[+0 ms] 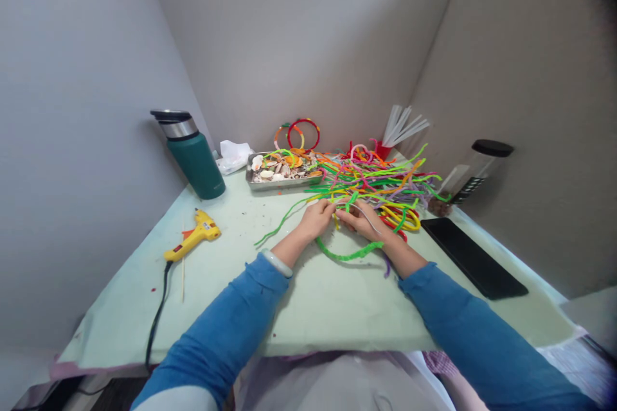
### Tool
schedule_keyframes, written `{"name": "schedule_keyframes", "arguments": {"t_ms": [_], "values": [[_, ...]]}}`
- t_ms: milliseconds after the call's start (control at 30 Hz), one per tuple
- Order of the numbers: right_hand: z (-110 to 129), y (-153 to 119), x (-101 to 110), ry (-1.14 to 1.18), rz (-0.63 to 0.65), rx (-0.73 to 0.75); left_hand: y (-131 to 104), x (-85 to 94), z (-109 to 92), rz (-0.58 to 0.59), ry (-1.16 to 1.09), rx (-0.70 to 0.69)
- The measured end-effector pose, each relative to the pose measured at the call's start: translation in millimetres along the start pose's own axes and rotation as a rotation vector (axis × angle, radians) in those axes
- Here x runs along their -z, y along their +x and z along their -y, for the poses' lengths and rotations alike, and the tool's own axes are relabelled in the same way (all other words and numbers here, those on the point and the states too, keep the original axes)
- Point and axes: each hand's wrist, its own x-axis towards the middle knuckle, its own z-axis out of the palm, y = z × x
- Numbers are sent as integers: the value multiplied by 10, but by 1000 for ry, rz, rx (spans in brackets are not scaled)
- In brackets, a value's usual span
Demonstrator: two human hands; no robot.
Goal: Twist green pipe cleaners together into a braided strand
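Note:
My left hand and my right hand are close together over the middle of the table, fingertips pinched. Between them is a bright green pipe cleaner, which curves below the hands towards my right wrist. A thin white strand sticks out past my right fingers. More green fuzz shows above the right fingertips, and a bit of yellow hangs below them. My fingers hide exactly where the pieces meet. Just beyond my hands lies a heap of coloured pipe cleaners.
A metal tray of shells stands at the back, with coloured rings behind. On the left are a green bottle and a yellow glue gun with its cord. A black phone-like slab and clear bottle stand right.

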Motion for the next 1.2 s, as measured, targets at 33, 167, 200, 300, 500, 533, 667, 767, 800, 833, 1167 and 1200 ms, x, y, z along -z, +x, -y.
{"name": "schedule_keyframes", "arguments": {"t_ms": [33, 167, 200, 300, 500, 533, 667, 767, 800, 833, 1167, 1200], "values": [[-13, 2, -1, -6, -6, 3, 1, 0, -2, -2, -4, 3], [-59, 1, 12, -47, -69, 11, -4, 1, -12, -12, -28, 19], [-63, -1, 17, -58, -72, 12, -6, 1, -12, -10, -32, 22], [-50, -10, 29, -89, -47, 12, -7, -1, -4, 5, -44, 12], [5, 5, 34, -148, -1, -63, -3, 5, -18, 8, -98, 43], [11, 9, 33, -158, 4, -69, -3, 8, -25, 10, -104, 57], [23, 10, 33, -165, 30, -39, -7, 19, -49, 8, -121, 95], [21, 4, 35, -167, 43, -25, -10, 26, -64, -6, -127, 99], [17, 4, 35, -169, 43, -26, -10, 29, -68, -11, -128, 99], [11, 4, 36, -171, 44, -31, -10, 32, -71, -17, -128, 97], [-22, 3, 43, -153, -29, -59, 11, 53, -59, -44, -95, 114], [-29, 3, 43, -149, -35, -55, 12, 52, -60, -42, -91, 116]]}}
